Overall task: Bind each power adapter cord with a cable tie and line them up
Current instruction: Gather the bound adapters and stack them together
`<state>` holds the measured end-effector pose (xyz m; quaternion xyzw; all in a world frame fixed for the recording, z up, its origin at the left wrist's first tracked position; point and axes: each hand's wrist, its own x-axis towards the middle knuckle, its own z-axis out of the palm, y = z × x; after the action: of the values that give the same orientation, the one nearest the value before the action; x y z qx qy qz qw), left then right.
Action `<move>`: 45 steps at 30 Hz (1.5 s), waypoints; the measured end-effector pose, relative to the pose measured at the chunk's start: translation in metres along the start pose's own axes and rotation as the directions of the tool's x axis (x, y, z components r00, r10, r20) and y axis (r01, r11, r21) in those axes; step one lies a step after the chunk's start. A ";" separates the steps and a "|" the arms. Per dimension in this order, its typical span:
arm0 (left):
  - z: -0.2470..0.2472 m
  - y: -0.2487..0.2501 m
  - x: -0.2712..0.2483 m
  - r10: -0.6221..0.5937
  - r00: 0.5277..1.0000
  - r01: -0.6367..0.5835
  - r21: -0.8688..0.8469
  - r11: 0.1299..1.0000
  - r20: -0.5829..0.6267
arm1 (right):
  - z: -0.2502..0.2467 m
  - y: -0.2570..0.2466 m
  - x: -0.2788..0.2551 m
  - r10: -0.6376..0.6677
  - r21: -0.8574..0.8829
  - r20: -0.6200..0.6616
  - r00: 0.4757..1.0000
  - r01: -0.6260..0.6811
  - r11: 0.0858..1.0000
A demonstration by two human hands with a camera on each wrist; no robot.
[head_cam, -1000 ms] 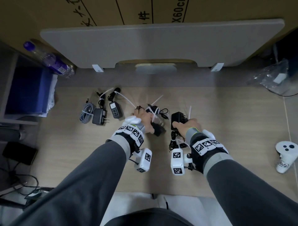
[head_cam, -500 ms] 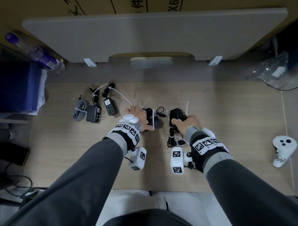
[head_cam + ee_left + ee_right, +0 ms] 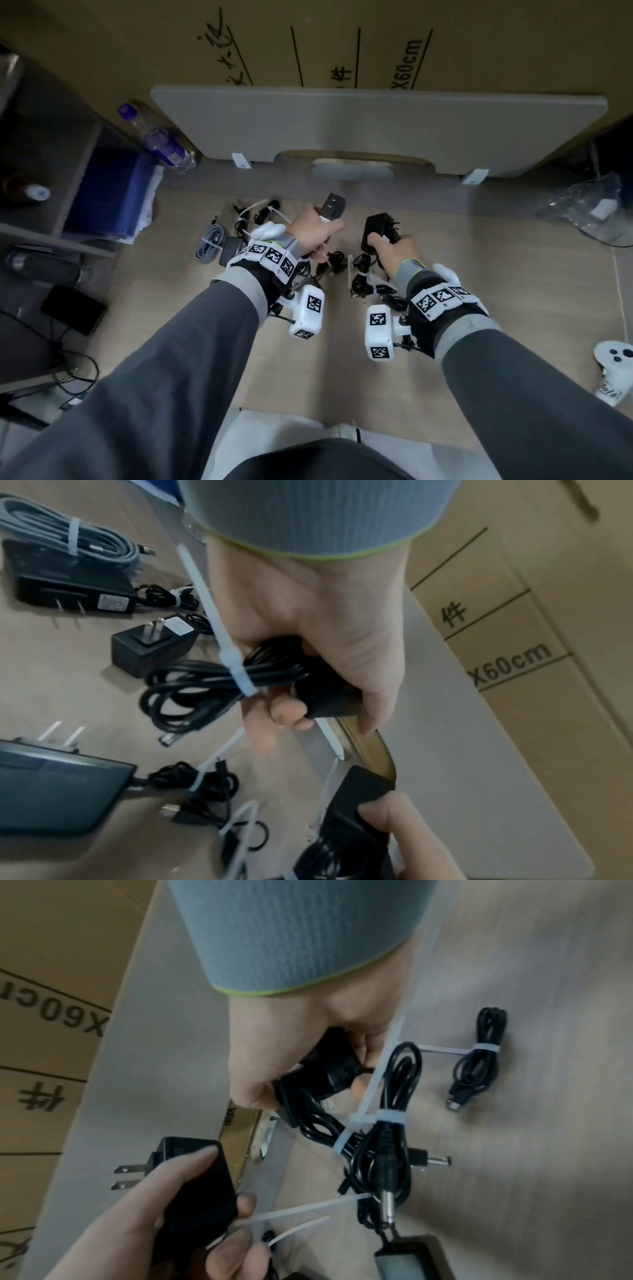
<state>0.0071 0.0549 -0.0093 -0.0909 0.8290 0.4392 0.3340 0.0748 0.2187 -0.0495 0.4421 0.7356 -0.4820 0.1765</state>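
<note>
Head view: over a wooden floor (image 3: pixel 479 291) beside a cardboard box (image 3: pixel 308 41), each hand grips an adapter.

Both arms in grey sleeves reached forward, toward 12 o'clock. The left hand (image 3: pixel 313 234) was lifted, and its fingers (image 3: pixel 287 714) were curled tight round a black adapter (image 3: pixel 333 205). The right hand (image 3: pixel 399 251), at its 3 o'clock side, gripped another black adapter (image 3: pixel 376 224), thumb on top. The two hands were near but apart.
</note>
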 end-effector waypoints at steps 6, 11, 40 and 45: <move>0.002 0.022 0.016 -0.079 0.997 0.081 -0.272 0.959 0.019 | -0.006 -0.025 0.010 -0.097 0.048 -0.082 0.992 0.102 0.994; 0.017 0.013 0.043 -0.067 0.997 0.071 -0.153 0.986 0.028 | -0.005 -0.025 0.030 -0.087 0.029 -0.138 0.987 0.092 0.995; 0.065 -0.009 0.089 -0.120 0.984 0.087 0.225 0.970 0.134 | 0.014 0.001 0.077 -0.057 -0.061 -0.044 0.997 0.054 0.997; 0.065 -0.012 0.092 -0.164 0.981 0.138 0.232 0.963 0.100 | -0.003 -0.004 0.075 -0.134 0.016 -0.147 0.980 0.138 0.990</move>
<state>-0.0267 0.1123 -0.1006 -0.0895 0.8426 0.3208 0.4233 0.0309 0.2566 -0.0970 0.4271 0.7687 -0.4688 0.0834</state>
